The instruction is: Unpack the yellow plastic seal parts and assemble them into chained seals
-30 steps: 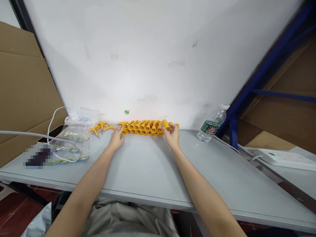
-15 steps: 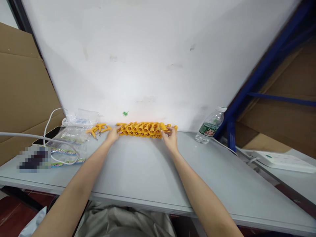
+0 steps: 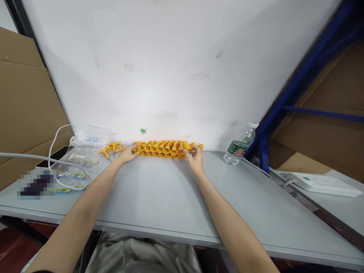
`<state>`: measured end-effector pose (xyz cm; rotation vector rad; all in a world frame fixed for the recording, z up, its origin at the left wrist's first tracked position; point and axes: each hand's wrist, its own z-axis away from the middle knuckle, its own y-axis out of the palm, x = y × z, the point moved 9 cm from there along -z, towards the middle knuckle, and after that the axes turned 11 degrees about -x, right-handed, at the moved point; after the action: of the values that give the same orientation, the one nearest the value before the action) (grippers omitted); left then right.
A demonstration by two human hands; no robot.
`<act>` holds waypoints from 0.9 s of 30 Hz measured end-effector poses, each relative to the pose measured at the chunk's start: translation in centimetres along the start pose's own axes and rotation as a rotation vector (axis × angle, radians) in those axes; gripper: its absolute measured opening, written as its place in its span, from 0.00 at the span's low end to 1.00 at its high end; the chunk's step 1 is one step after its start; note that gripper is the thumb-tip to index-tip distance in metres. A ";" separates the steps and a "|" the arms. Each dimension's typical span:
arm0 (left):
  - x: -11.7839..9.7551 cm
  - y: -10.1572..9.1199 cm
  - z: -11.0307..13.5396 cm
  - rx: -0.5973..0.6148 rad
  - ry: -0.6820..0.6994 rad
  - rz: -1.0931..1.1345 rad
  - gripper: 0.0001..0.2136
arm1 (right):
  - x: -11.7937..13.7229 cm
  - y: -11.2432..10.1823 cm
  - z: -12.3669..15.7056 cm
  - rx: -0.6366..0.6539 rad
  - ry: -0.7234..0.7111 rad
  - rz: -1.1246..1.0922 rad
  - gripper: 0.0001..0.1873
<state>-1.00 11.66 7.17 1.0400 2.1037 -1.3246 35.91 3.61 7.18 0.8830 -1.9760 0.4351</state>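
Note:
Small yellow flashlights (image 3: 160, 148) lie stacked in two long rows against the white back panel, their bulb ends facing me. My left hand (image 3: 127, 154) is at the left end of the stack, its fingers closed around the outermost flashlight (image 3: 134, 150). At the right end, the thumb and fingers of my right hand (image 3: 195, 160) grip the end of the stack, beside a flashlight (image 3: 187, 145) lying on top. My fingers partly hide what they hold there. Loose yellow flashlights with small chains (image 3: 109, 149) lie left of my left hand.
Clear plastic bags (image 3: 82, 157), a white cable (image 3: 49, 151) and a phone (image 3: 58, 154) lie on the left of the grey table (image 3: 159, 201). A water bottle (image 3: 241, 145) leans at the right, near a blue frame (image 3: 264, 151) and a white power strip (image 3: 324, 184). Cardboard (image 3: 25, 102) stands at far left.
My left hand has shifted slightly left and opened a little, showing a flashlight at the stack's left end. My right hand stays at the right end. The view has shifted slightly.

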 end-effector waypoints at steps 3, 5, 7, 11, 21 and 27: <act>2.0 -2.5 -0.6 -0.046 -0.015 -0.233 0.19 | 0.1 0.0 0.1 0.006 0.005 0.008 0.31; 3.6 -3.9 -0.8 -0.069 -0.059 -0.383 0.18 | 0.1 0.1 0.2 0.016 0.004 0.013 0.30; 4.8 -4.3 -0.7 -0.047 -0.090 -0.494 0.18 | 0.1 0.2 0.3 0.026 -0.002 0.012 0.30; 5.2 -3.9 -0.2 -0.042 -0.057 -0.586 0.19 | 0.1 0.3 0.4 0.023 -0.008 0.009 0.30; 2.5 -7.9 -0.4 -0.640 -0.336 0.063 0.16 | 0.5 0.2 0.3 0.004 -0.037 -0.012 0.29; 1.5 -5.7 1.6 -0.712 -0.687 0.762 0.22 | 1.3 1.0 0.8 0.072 -0.024 -0.026 0.29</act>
<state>-6.40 9.32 8.62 0.7709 1.2637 -0.3913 34.26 3.31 7.93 0.9622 -1.9785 0.4857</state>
